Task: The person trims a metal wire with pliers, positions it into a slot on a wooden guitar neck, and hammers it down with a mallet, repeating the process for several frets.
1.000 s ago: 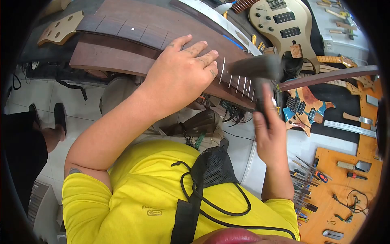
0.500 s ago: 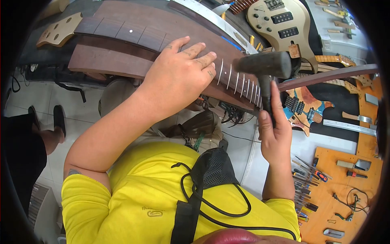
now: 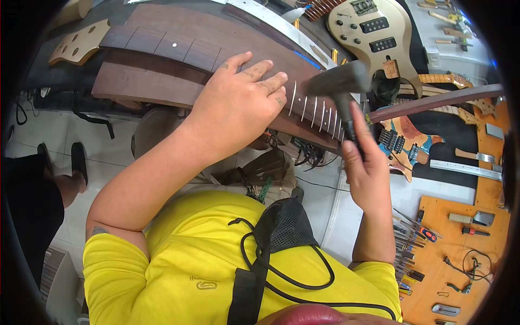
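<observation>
My left hand (image 3: 241, 105) lies across the guitar neck (image 3: 197, 53), fingers spread over the dark fretboard and thumb hidden. White position dots mark the board, and several shiny frets (image 3: 305, 105) show to the right of that hand. On the left, the pale headstock (image 3: 81, 43) has round holes. My right hand (image 3: 365, 173) is wrapped round the handle of a dark mallet (image 3: 341, 78), its thumb and forefinger stretched along it. The slightly blurred mallet head overlaps the far edge of the fretted part in this view.
A brown board (image 3: 146, 89) lies under the neck. Beyond it are a long metal straightedge (image 3: 265, 20) and a gold guitar body (image 3: 355, 40). To the right are a multicoloured guitar body (image 3: 409, 138), a ruler (image 3: 466, 169) and files (image 3: 403, 244). A person's feet (image 3: 78, 162) show at left.
The mallet head has shifted left and slightly up, and my right hand has tilted with it. My left hand stays in nearly the same place on the neck.
</observation>
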`<state>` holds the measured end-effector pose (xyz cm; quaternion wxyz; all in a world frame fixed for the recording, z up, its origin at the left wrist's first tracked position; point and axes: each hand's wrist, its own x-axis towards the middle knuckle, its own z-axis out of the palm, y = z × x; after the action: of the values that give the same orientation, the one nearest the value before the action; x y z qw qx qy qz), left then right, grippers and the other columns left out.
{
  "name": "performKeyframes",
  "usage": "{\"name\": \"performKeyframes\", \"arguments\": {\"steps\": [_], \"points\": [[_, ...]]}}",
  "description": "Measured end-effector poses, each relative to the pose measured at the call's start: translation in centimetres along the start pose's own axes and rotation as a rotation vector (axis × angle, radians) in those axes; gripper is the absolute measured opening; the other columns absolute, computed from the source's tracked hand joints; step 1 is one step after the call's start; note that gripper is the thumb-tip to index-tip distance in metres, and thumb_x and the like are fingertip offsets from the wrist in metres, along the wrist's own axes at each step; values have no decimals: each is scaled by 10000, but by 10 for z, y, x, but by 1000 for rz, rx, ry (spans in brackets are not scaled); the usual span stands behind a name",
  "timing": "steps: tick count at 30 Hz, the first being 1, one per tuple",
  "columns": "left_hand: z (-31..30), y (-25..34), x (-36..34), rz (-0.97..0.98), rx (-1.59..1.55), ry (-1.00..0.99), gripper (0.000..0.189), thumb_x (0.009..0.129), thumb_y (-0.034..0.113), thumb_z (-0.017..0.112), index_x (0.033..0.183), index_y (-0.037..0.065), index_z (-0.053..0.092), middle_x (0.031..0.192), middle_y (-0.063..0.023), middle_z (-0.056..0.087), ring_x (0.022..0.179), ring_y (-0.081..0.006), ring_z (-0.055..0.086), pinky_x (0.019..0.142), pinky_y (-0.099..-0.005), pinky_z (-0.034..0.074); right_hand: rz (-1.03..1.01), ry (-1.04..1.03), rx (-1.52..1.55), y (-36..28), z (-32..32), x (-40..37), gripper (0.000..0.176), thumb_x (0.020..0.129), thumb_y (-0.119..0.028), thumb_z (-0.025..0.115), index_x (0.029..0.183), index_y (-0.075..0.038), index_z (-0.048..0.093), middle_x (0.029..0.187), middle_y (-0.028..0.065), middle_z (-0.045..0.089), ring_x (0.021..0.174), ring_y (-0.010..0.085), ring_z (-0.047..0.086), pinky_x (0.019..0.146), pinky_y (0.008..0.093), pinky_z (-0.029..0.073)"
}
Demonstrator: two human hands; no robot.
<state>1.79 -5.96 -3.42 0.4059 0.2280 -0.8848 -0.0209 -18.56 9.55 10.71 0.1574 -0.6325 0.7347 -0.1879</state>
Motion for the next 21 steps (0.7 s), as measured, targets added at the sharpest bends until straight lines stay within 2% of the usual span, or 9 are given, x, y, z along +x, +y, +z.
{"name": "performKeyframes", "arguments": {"steps": [3, 4, 7, 9, 11, 15, 16, 19, 21], "points": [[0, 2, -2, -9, -10, -11, 271, 933, 125, 646, 1141, 48, 802, 1361, -105, 770, 1322, -303, 695, 1161, -548, 481, 31, 49, 59, 6, 7, 1, 623, 1080, -7, 607, 1675, -111, 455, 1570, 220, 619, 1459, 234, 579, 1159, 323, 428], [-1, 2, -1, -7, -7, -12, 272, 932, 125, 648, 1142, 48, 801, 1361, -105, 770, 1324, -301, 695, 1159, -549, 482, 60, -61, -48, -2, 9, 1, 611, 1087, -7, 597, 1675, -72, 446, 1606, 189, 598, 1490, 229, 544, 1194, 326, 399], [-2, 2, -1, -9, -16, -10, 273, 932, 126, 650, 1147, 49, 801, 1355, -101, 773, 1324, -292, 696, 1156, -550, 483, 51, -86, -18, -5, -2, 4, 609, 1091, -7, 587, 1679, -75, 440, 1615, 194, 587, 1501, 234, 534, 1200, 325, 391], [-2, 1, 0, -8, -12, -7, 274, 932, 128, 652, 1148, 50, 800, 1352, -99, 775, 1325, -289, 696, 1155, -549, 484, 120, -36, 66, 3, 2, 3, 608, 1093, -11, 586, 1678, -94, 444, 1604, 210, 592, 1500, 235, 536, 1190, 320, 398], [-1, 2, -2, 1, -14, -8, 274, 932, 129, 654, 1149, 51, 800, 1348, -96, 777, 1325, -286, 696, 1153, -548, 484, 53, 42, 48, 3, 8, 4, 602, 1095, -14, 586, 1675, -99, 450, 1607, 212, 589, 1499, 234, 538, 1186, 323, 404], [-2, 2, -1, -7, -10, -4, 274, 930, 131, 655, 1149, 52, 801, 1344, -92, 779, 1324, -286, 697, 1147, -547, 487, 35, -94, -37, -4, -4, 8, 610, 1099, -34, 589, 1685, -84, 426, 1625, 213, 571, 1506, 247, 534, 1189, 323, 398], [-2, 2, -1, -9, -10, -13, 273, 929, 131, 656, 1147, 53, 802, 1344, -91, 779, 1321, -287, 699, 1145, -548, 487, 95, -49, 101, -2, -3, 7, 604, 1100, -49, 596, 1680, -95, 437, 1610, 237, 575, 1507, 264, 540, 1187, 321, 400], [-1, 2, -2, 0, 2, 3, 268, 932, 131, 657, 1142, 53, 804, 1345, -92, 779, 1318, -288, 701, 1138, -550, 489, 133, 48, 131, -1, 5, 9, 589, 1101, -61, 603, 1670, -100, 457, 1608, 245, 572, 1500, 257, 547, 1188, 323, 401], [-1, 3, -3, -4, 0, -1, 266, 930, 130, 658, 1139, 53, 804, 1347, -92, 779, 1318, -288, 701, 1137, -550, 487, 148, -43, -8, -1, 5, 8, 589, 1104, -69, 602, 1673, -99, 451, 1615, 241, 568, 1491, 237, 547, 1185, 325, 408]]}}
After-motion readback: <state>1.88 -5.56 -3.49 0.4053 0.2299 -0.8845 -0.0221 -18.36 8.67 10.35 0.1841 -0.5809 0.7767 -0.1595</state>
